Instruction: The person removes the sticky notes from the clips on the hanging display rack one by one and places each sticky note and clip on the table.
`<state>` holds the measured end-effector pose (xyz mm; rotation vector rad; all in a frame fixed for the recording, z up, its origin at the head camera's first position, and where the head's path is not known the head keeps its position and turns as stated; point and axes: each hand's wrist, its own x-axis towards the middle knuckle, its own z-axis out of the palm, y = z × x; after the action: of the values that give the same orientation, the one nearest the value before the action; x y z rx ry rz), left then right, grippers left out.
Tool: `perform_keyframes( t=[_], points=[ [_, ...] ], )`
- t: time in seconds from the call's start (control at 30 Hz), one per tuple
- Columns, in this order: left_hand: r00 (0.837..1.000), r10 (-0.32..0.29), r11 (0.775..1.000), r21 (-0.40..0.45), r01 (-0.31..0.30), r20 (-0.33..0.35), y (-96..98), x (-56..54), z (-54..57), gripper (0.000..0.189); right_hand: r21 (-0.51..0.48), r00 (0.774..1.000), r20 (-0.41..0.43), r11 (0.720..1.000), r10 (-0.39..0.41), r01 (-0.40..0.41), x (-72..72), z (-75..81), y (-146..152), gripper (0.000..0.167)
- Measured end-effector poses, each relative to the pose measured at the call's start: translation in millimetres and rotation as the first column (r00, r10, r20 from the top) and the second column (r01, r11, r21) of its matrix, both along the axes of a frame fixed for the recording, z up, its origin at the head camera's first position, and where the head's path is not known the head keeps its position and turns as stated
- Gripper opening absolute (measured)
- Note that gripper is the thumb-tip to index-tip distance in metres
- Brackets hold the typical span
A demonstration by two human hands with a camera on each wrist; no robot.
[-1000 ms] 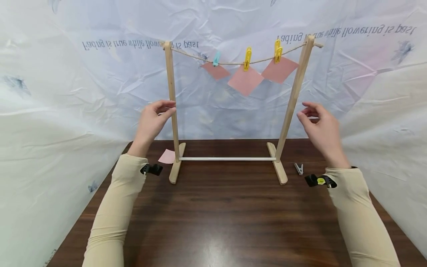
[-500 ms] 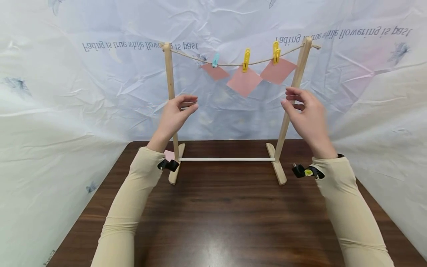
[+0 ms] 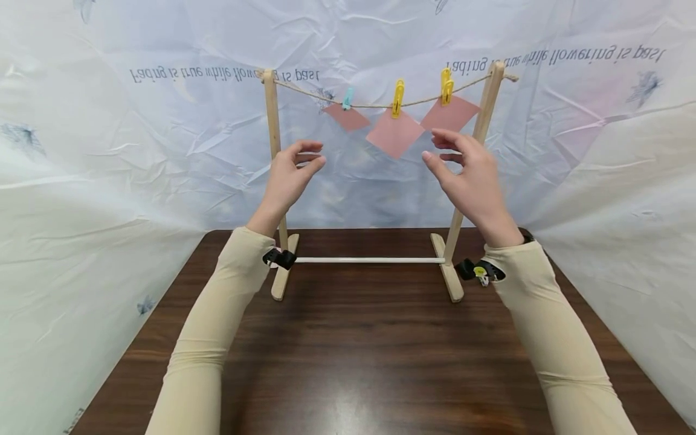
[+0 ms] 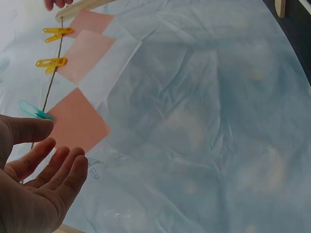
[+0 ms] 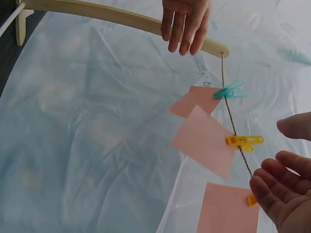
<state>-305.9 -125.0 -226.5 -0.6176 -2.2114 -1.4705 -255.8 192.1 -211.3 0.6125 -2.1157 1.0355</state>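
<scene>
Three pink paper squares hang from a twine line [image 3: 375, 107] on a wooden stand. A light-blue clothespin [image 3: 348, 98] clips the left square [image 3: 347, 119]; yellow clothespins [image 3: 398, 98] [image 3: 447, 87] clip the middle square [image 3: 395, 134] and the right square [image 3: 448, 113]. My left hand [image 3: 288, 178] is raised before the left post, thumb and fingers apart, holding nothing. Below the right square, my right hand [image 3: 472, 178] is likewise loosely spread and holds nothing. In the left wrist view, the left hand [image 4: 46, 179] overlaps the nearest square's edge; whether they touch, I cannot tell.
The stand's posts [image 3: 273, 121] rise from wooden feet [image 3: 450, 281], joined by a white rod [image 3: 370, 260], on a dark wooden table [image 3: 348, 338]. Printed white sheeting [image 3: 179, 145] surrounds it. Near the left foot, a loose pink paper is mostly hidden behind my left cuff.
Both hands have moved inward and up: the left to the right, the right to the left past the right post. The hanging papers and clothespins stay on the line.
</scene>
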Motion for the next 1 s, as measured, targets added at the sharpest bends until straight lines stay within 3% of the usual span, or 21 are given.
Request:
perform_keyframes(
  t=[0.23,0.43,0.77,1.0],
  points=[
    [0.997,0.072,0.997,0.020,-0.071,-0.012,3.7,-13.9,14.8,0.040,0.004,0.999,0.005,0.999,0.043,-0.043,-2.5,14.6,-18,0.042],
    [0.993,0.114,0.994,-0.010,-0.113,0.042,10.0,-27.4,33.2,0.056,-0.029,0.997,0.019,0.997,0.078,-0.078,-7.2,29.3,-34,0.044],
    [0.988,0.084,0.996,0.008,-0.086,0.131,20.6,-44.3,50.3,0.064,-0.042,0.995,0.005,0.995,0.096,-0.096,-20.3,41.5,-55,0.042],
    [0.988,0.067,0.997,0.031,-0.072,0.136,23.7,-52.7,49.9,0.052,-0.026,0.994,0.007,0.994,0.106,-0.106,-27.0,47.4,-63,0.041]
  ],
)
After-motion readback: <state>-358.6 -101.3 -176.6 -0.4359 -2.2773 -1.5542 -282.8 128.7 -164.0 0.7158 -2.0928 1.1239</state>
